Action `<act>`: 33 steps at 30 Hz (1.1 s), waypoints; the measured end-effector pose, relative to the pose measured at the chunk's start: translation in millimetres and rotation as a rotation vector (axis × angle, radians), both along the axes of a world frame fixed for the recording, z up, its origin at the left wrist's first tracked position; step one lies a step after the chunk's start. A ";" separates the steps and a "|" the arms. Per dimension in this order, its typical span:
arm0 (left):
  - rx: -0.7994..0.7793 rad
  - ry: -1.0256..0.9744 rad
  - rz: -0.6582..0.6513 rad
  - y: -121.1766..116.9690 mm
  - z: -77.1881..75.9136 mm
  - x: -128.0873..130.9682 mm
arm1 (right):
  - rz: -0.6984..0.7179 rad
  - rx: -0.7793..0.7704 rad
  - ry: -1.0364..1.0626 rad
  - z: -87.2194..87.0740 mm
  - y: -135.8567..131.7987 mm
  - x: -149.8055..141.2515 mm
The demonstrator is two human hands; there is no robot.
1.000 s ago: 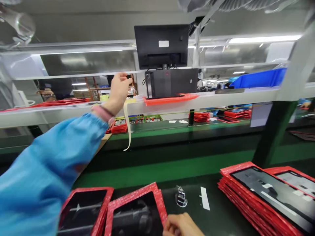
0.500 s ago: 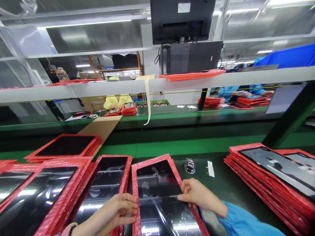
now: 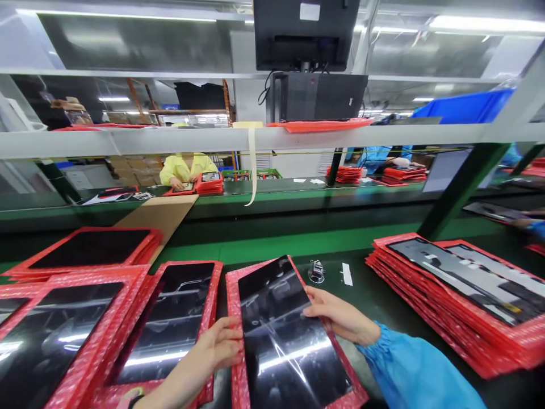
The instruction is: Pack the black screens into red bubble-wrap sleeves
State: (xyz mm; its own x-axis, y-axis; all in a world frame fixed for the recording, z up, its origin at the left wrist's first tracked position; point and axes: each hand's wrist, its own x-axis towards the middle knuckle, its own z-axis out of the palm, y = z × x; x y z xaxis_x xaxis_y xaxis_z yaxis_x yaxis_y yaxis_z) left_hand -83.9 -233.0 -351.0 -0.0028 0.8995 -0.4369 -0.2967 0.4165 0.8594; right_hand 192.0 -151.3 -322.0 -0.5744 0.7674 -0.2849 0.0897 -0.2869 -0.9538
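Two hands work one glossy black panel (image 3: 283, 329), a flat rectangle with a mirror-like face that catches streaks of ceiling light. The left hand (image 3: 221, 346) pinches its left long edge with curled fingers; the right hand (image 3: 336, 315) grips the right edge, thumb on top. The panel sits tilted, its far end raised off the red bubble-wrap sleeve (image 3: 233, 341) beneath it, on the dark green bench (image 3: 374, 295).

To the left lie three more red-sleeved panels: one just beside (image 3: 170, 324), one nearest the left edge (image 3: 46, 341), one farther back (image 3: 91, 250). At the right rests one thick stack of red sleeves (image 3: 447, 284) topped by two grey-black panels. Between it and the held panel stand one small clear clip-like part (image 3: 315, 271) and one white strip (image 3: 347, 274). One pale tape strip (image 3: 252, 165) hangs from the overhead shelf (image 3: 128, 141), under one black monitor (image 3: 304, 34).

Half a second ago the panel lay flat inside its sleeve with both hands at its edges; now its far end is lifted clear and skewed
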 end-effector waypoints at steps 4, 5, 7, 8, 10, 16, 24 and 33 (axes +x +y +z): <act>0.016 0.023 0.020 1.6 -0.4 1.5 | -0.080 -0.097 0.113 -2.4 -9.4 -0.6; 0.041 0.039 0.026 2.8 1.0 0.8 | -0.095 -0.102 0.143 -1.7 -12.4 -0.5; 0.109 0.079 0.047 6.5 5.8 -1.1 | -0.114 -0.092 0.200 2.4 -19.8 -1.5; 0.141 0.098 0.060 8.8 9.5 -1.8 | -0.123 -0.079 0.241 5.7 -23.9 -2.8; 0.176 0.103 0.072 13.5 20.4 -1.1 | -0.131 -0.048 0.356 13.2 -32.2 -6.9; 0.317 0.296 -0.089 33.4 71.9 7.3 | 0.061 -0.045 0.678 27.8 -38.9 -14.0; 0.558 0.652 -0.447 103.3 113.7 5.7 | 0.015 -0.145 0.713 23.3 -12.5 -11.2; 1.001 1.015 -0.159 74.4 135.4 43.4 | -0.100 0.027 0.747 21.1 -13.8 -28.0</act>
State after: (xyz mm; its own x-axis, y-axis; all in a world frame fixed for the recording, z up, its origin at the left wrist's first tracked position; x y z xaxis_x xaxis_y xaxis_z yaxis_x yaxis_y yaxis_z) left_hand -40.5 -158.6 -215.7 0.2037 0.8422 0.4992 0.6033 -0.5095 0.6135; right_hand 164.0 -165.1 -300.9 -0.5347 0.8271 0.1731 -0.6091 -0.2353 -0.7574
